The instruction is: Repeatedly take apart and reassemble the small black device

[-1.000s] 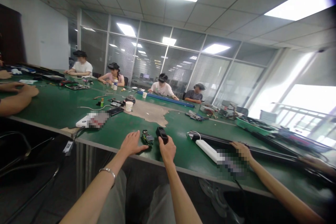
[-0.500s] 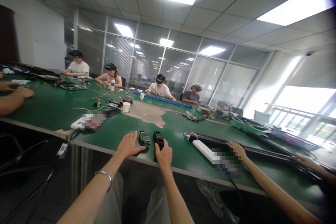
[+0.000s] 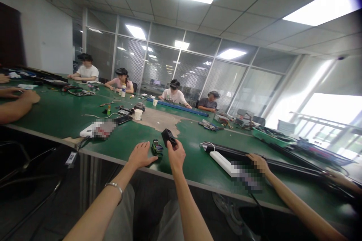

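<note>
My left hand [image 3: 140, 155] rests on the green tabletop, fingers stretched out and thumb apart. Just right of its fingers lies a small green circuit board [image 3: 157, 148] with components on it; whether the thumb touches the board I cannot tell. My right hand [image 3: 176, 154] is closed around a black rectangular plastic case [image 3: 168, 138], held tilted above the table to the right of the board. Its near face shows recessed openings. Part of the case is hidden by my thumb and fingers.
A white power strip [image 3: 222, 161] lies to the right, beside long black rails [image 3: 278, 165] that another person's hand [image 3: 259, 163] touches. A paper cup [image 3: 138, 114] stands ahead near a bare tan patch [image 3: 158, 119] of tabletop. Several people sit across the table [image 3: 124, 147].
My right hand has lifted the black case from beside the board and tilted it. My left hand stays about where it was, fingers still extended.
</note>
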A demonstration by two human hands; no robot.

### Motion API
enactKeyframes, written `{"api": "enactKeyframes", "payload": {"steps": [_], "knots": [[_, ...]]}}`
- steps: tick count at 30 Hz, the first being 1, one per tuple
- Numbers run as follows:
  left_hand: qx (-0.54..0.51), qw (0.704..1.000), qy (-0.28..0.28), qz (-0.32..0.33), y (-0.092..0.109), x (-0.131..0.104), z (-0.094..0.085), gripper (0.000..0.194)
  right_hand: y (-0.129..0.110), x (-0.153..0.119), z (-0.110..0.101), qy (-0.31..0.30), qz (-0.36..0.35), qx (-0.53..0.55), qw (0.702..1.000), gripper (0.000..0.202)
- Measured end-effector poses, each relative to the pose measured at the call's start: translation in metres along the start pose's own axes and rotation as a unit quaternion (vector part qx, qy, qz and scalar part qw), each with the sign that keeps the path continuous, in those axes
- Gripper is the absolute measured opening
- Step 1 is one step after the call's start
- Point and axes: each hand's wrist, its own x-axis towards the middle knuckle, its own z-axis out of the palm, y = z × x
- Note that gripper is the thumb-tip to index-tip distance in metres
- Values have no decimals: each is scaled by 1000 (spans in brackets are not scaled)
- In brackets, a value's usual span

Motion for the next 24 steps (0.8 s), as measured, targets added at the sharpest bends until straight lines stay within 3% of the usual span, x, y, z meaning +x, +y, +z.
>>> {"api": "enactKeyframes", "payload": {"steps": [4, 9, 16, 24], "knots": [[6, 1000, 0, -3, -1, 0, 2, 93, -14, -4, 11, -35, -28, -24, 999, 49], [6, 1000, 2, 5, -2, 0, 2, 93, -14, -12, 20, -55, -40, -50, 996, 45], [6, 1000, 7, 9, -2, 0, 2, 91, -24, -15, 20, -85, -82, -168, 979, 45], [0, 1000, 5, 11, -1, 0, -1, 93, -22, -17, 19, -127, -73, -187, 971, 35]]}}
